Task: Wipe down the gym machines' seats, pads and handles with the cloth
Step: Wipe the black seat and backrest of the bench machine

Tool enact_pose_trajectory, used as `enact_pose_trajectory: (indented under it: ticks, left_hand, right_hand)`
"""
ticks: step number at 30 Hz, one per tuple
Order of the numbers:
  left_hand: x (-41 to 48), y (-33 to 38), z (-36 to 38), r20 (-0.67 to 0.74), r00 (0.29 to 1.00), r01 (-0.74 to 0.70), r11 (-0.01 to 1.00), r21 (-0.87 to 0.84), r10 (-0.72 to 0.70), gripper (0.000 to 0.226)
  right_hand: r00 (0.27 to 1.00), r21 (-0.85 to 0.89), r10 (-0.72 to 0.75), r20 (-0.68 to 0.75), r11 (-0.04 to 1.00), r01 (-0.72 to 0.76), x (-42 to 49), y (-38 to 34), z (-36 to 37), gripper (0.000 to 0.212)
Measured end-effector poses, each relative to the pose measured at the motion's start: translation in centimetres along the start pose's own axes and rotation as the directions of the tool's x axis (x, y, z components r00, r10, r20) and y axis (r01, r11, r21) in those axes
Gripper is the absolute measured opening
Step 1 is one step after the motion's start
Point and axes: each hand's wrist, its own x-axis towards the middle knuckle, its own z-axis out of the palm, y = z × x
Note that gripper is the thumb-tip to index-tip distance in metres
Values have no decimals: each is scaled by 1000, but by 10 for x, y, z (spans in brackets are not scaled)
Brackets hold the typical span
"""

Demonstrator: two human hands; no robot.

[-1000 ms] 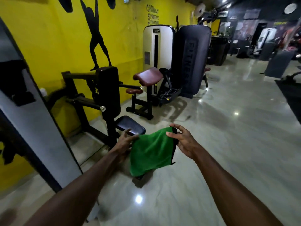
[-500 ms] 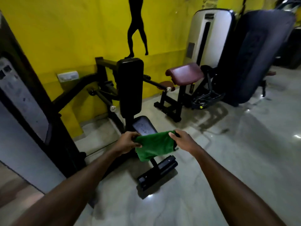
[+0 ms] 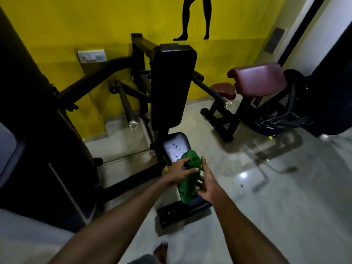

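On my left hand (image 3: 179,171) the fingers (image 3: 187,169) curl round the bunched cloth (image 3: 190,180); the right hand (image 3: 208,184) lies against its side, fingers fairly straight, gripping nothing I can make out. The cloth hangs at the near edge of the speckled seat (image 3: 176,146), below the upright back pad (image 3: 171,86). I'd flatten it with both hands, press down, then sweep the seat edge to edge in overlapping strokes.

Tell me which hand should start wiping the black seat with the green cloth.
Probably left. The left hand grips the bunched green cloth at the near edge of the black seat; the right hand lies open alongside the cloth.
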Motion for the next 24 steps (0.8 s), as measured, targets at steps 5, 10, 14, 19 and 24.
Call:
enact_pose_trajectory:
  ticks: [5,10,14,19,24]
  left_hand:
    - [45,-20,19,-75,969,217,955,-200,-236,30]
    - [83,-71,38,-284,740,401,739,-542,-610,22]
    - [101,-118,60,-340,543,500,621,-603,-768,9]
    - [136,-187,98,-276,414,499,470,-728,-867,15]
    - [166,-251,122,-156,319,456,296,-839,-935,32]
  right_hand:
    - [992,101,-15,-124,994,28,83,-5,-11,47]
    - [893,-418,-378,-244,872,255,163,1,-49,57]
    - [825,-698,-558,-87,626,349,225,12,-79,53]
    - [736,-910,-672,80,252,330,296,57,-103,63]
    - [746,-920,-545,382,-147,364,320,117,-121,66]
